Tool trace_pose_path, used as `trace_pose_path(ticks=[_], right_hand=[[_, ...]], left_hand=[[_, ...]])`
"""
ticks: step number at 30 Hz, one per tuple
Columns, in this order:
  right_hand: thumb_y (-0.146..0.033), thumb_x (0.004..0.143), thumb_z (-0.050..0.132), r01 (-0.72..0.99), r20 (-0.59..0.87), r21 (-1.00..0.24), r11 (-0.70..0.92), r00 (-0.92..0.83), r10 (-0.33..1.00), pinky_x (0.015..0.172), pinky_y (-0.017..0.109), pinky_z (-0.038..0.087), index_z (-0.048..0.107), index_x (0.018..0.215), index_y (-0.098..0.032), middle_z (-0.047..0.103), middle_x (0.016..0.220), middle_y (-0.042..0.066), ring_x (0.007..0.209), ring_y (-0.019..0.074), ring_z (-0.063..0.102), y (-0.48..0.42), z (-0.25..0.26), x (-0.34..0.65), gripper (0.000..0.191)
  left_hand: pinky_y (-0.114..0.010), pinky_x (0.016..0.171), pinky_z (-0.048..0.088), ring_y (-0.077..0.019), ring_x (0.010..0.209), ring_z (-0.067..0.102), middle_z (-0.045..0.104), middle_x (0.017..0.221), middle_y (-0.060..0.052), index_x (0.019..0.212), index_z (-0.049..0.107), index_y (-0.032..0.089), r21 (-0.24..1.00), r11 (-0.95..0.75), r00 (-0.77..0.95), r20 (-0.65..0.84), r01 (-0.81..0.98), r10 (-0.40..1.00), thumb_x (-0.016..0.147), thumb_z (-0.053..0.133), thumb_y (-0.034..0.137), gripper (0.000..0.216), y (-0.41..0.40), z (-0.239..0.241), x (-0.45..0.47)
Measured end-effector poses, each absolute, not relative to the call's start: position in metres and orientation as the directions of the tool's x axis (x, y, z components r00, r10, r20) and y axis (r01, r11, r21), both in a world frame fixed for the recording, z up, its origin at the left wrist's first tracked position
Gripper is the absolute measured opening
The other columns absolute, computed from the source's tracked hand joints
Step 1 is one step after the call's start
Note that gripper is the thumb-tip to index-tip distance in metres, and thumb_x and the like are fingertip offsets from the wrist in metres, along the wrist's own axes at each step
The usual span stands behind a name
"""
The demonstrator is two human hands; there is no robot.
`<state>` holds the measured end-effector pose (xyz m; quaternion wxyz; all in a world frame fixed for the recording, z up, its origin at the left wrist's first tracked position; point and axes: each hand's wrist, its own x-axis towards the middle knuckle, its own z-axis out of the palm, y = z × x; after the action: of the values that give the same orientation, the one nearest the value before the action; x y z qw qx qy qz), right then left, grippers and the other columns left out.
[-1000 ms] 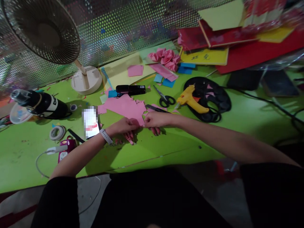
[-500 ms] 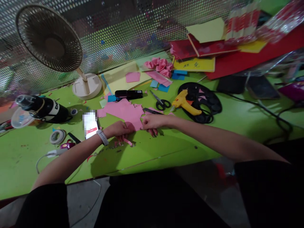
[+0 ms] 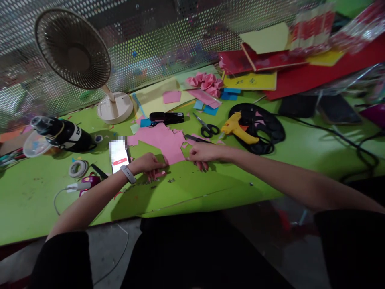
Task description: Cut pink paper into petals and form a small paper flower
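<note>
A flat sheet of pink paper lies on the green table between my hands. My left hand, wearing a pale watch band at the wrist, has its fingers closed at the sheet's near left edge. At the near right corner, the closed fingertips of my right hand meet the paper; how firmly they grip is hard to see. Small pink scraps lie under and beside my left hand. Just beyond my right hand is a dark, slender tool, partly hidden, with black-handled scissors behind it.
A black stapler lies beyond the paper. Rightward are a yellow glue gun and a black palette-shaped tray. A lit phone, tape roll, black bottle and fan stand or lie leftward. Folded pink pieces sit behind.
My hands have moved slightly apart along the paper's near edge, the right one shifting rightward. More of the near edge shows between them. The whole view has shifted a little.
</note>
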<state>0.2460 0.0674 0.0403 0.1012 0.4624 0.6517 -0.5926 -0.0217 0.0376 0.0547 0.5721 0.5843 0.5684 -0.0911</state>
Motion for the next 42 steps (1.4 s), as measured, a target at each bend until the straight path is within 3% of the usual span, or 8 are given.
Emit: trace_pose_path(ticks=[5, 8, 11, 18, 26, 33, 39, 42], right_hand=[[-0.041, 0.098, 0.056, 0.808, -0.426, -0.584, 0.083, -0.392, 0.816, 0.062, 0.034, 0.053, 0.065, 0.085, -0.019, 0.075, 0.083, 0.01, 0.068, 0.0218, 0.07, 0.041, 0.055, 0.267, 0.027], [-0.042, 0.099, 0.053, 0.878, -0.007, -0.401, 0.262, -0.289, 0.957, 0.078, 0.042, 0.054, 0.069, 0.104, -0.021, 0.074, 0.11, 0.014, 0.099, 0.0311, 0.069, 0.03, 0.044, 0.288, 0.027], [-0.042, 0.101, 0.047, 0.897, 0.175, -0.249, 0.365, -0.329, 0.928, 0.09, 0.05, 0.052, 0.069, 0.117, -0.019, 0.07, 0.119, 0.018, 0.11, 0.0364, 0.064, 0.023, 0.025, 0.304, 0.036], [-0.035, 0.103, 0.043, 0.932, 0.143, -0.121, 0.342, -0.324, 0.935, 0.086, 0.05, 0.05, 0.067, 0.125, -0.013, 0.07, 0.115, 0.021, 0.105, 0.0372, 0.065, 0.013, 0.008, 0.308, 0.039], [-0.028, 0.103, 0.043, 0.89, 0.172, -0.203, 0.409, -0.378, 0.909, 0.09, 0.049, 0.05, 0.068, 0.128, -0.018, 0.071, 0.111, 0.016, 0.106, 0.0339, 0.064, 0.02, 0.003, 0.311, 0.037], [-0.021, 0.102, 0.043, 0.842, 0.147, -0.221, 0.492, -0.47, 0.87, 0.095, 0.05, 0.051, 0.071, 0.125, -0.018, 0.07, 0.12, 0.016, 0.113, 0.0326, 0.063, 0.026, 0.008, 0.302, 0.036], [-0.018, 0.102, 0.041, 0.789, 0.109, -0.173, 0.589, -0.579, 0.808, 0.093, 0.05, 0.051, 0.072, 0.123, -0.02, 0.072, 0.114, 0.015, 0.109, 0.032, 0.063, 0.021, 0.018, 0.307, 0.038], [-0.013, 0.101, 0.04, 0.758, 0.101, -0.173, 0.629, -0.621, 0.777, 0.093, 0.048, 0.052, 0.072, 0.123, -0.017, 0.072, 0.113, 0.015, 0.109, 0.031, 0.063, 0.018, 0.019, 0.309, 0.039]], left_hand=[[-0.027, 0.053, 0.05, -0.0125, 0.046, 0.061, 0.066, 0.054, -0.006, 0.058, 0.063, 0.016, 0.608, 0.273, 0.312, -0.68, 0.746, 0.663, 0.093, 0.065, 0.054, 0.052, 0.027, 0.066, -0.02], [-0.027, 0.061, 0.052, -0.0137, 0.061, 0.065, 0.072, 0.072, -0.007, 0.077, 0.067, 0.016, 0.65, 0.021, 0.275, -0.349, 0.759, 0.896, 0.092, 0.069, 0.052, 0.039, 0.025, 0.071, -0.015], [-0.031, 0.071, 0.055, -0.0178, 0.082, 0.065, 0.071, 0.105, -0.013, 0.099, 0.068, 0.015, 0.546, -0.216, 0.312, -0.088, 0.809, 0.946, 0.083, 0.081, 0.045, 0.037, 0.031, 0.065, -0.008], [-0.042, 0.083, 0.058, -0.0288, 0.103, 0.063, 0.062, 0.123, -0.018, 0.115, 0.063, 0.013, 0.451, -0.285, 0.363, -0.095, 0.846, 0.927, 0.075, 0.086, 0.046, 0.057, 0.041, 0.043, -0.002], [-0.03, 0.063, 0.049, -0.0188, 0.077, 0.061, 0.067, 0.096, -0.01, 0.103, 0.06, 0.016, 0.558, -0.168, 0.364, -0.261, 0.813, 0.894, 0.077, 0.084, 0.038, 0.043, 0.049, 0.053, 0.002], [-0.031, 0.063, 0.049, -0.016, 0.073, 0.055, 0.06, 0.101, -0.011, 0.089, 0.058, 0.016, 0.484, -0.257, 0.379, -0.172, 0.837, 0.909, 0.076, 0.085, 0.039, 0.038, 0.048, 0.054, 0.003], [-0.033, 0.066, 0.055, -0.0225, 0.088, 0.064, 0.065, 0.108, -0.013, 0.11, 0.057, 0.016, 0.55, -0.196, 0.352, -0.193, 0.812, 0.916, 0.078, 0.085, 0.036, 0.047, 0.043, 0.051, 0.002], [-0.041, 0.082, 0.059, -0.0294, 0.107, 0.065, 0.064, 0.123, -0.017, 0.13, 0.053, 0.015, 0.503, -0.272, 0.371, -0.106, 0.82, 0.923, 0.079, 0.085, 0.035, 0.063, 0.038, 0.047, 0.001]])
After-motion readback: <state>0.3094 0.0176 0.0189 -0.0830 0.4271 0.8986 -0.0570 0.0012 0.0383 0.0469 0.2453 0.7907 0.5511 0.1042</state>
